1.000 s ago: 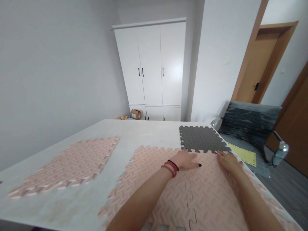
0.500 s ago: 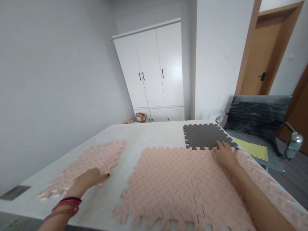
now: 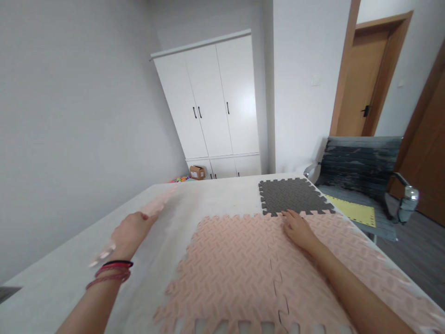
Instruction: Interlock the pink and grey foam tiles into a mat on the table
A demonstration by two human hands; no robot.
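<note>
The left hand [image 3: 130, 230] pinches a blurred loose pink mat [image 3: 158, 206], left of the joined mats [image 3: 239, 260]. The right hand [image 3: 298, 228] lies spread flat on them, near the grey mat [image 3: 292, 195].

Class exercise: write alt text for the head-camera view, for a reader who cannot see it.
A left hand lifts a loose pink foam mat tile off a white table, while the right hand rests flat on joined pink tiles beside a grey tile.

Left hand [image 3: 131, 230] gripping a blurred loose pink foam tile [image 3: 158, 206]; right hand [image 3: 298, 228] flat on joined pink tiles [image 3: 236, 264], tabletop [image 3: 215, 195].
</note>
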